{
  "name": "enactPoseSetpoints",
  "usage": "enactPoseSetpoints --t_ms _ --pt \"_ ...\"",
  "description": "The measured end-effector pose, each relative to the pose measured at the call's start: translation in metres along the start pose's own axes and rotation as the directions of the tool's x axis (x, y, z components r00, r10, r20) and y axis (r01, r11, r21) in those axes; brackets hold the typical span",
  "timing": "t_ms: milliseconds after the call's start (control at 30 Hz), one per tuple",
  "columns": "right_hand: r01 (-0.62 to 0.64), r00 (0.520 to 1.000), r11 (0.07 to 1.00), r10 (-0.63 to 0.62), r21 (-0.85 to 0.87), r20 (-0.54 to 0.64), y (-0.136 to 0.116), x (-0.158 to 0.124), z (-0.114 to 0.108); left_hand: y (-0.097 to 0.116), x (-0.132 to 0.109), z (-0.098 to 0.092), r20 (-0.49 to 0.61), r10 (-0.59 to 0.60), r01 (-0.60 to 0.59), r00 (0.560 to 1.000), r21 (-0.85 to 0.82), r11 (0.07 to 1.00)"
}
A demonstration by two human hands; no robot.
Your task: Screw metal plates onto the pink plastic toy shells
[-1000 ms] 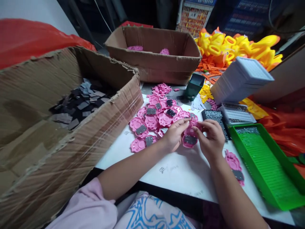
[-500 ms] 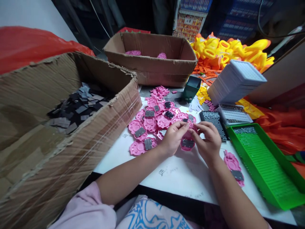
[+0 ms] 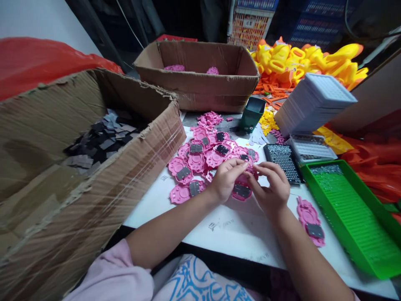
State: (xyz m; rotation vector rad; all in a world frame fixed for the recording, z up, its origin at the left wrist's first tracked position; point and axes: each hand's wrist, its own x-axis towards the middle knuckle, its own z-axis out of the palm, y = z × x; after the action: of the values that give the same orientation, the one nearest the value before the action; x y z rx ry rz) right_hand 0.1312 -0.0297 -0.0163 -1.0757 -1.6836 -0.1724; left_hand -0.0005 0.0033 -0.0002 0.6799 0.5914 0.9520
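My left hand (image 3: 228, 177) and my right hand (image 3: 272, 183) meet over the front of a pile of pink plastic shells. Between them is one pink plastic shell (image 3: 242, 191) with a dark grey plate across its lower part. Both hands are closed, thumbs and fingers pinching at the shell's upper end, which they partly cover. Any small part at the fingertips is too hidden to make out. Behind and to the left lie several more pink shells (image 3: 196, 162) bearing dark plates. Right of my right forearm, a single pink shell (image 3: 310, 218) lies on the white table sheet (image 3: 216, 240).
A large cardboard box (image 3: 150, 142) holding dark plates stands at left; another cardboard box (image 3: 200, 90) is behind. At right are a green tray (image 3: 354, 221), a black tray (image 3: 283, 165) and stacked white trays (image 3: 313, 104). A dark green cup (image 3: 251, 116) stands beyond the pile.
The pink shell at my hands has shifted slightly left and tilted a little. My right hand has moved slightly left with it, while my left hand stays nearly in place.
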Motion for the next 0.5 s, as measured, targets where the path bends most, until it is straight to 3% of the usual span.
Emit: enactPoseSetpoints --t_ms 167,333,500 --pt "-0.014 1.0 0.998 0.014 0.068 0.008 -0.007 0.002 -0.001 0.004 -0.002 0.001 0.044 0.043 -0.048 0.998 0.116 0.992" --pt "-0.174 0.979 0.917 0.123 0.358 0.16 -0.007 0.003 -0.011 0.016 -0.004 0.0 0.105 -0.062 0.063 0.993 -0.007 0.998" --pt "-0.203 0.977 0.916 0.165 0.346 0.136 -0.005 0.003 -0.013 0.022 -0.008 -0.003 0.145 -0.173 0.177 0.974 -0.016 0.984"
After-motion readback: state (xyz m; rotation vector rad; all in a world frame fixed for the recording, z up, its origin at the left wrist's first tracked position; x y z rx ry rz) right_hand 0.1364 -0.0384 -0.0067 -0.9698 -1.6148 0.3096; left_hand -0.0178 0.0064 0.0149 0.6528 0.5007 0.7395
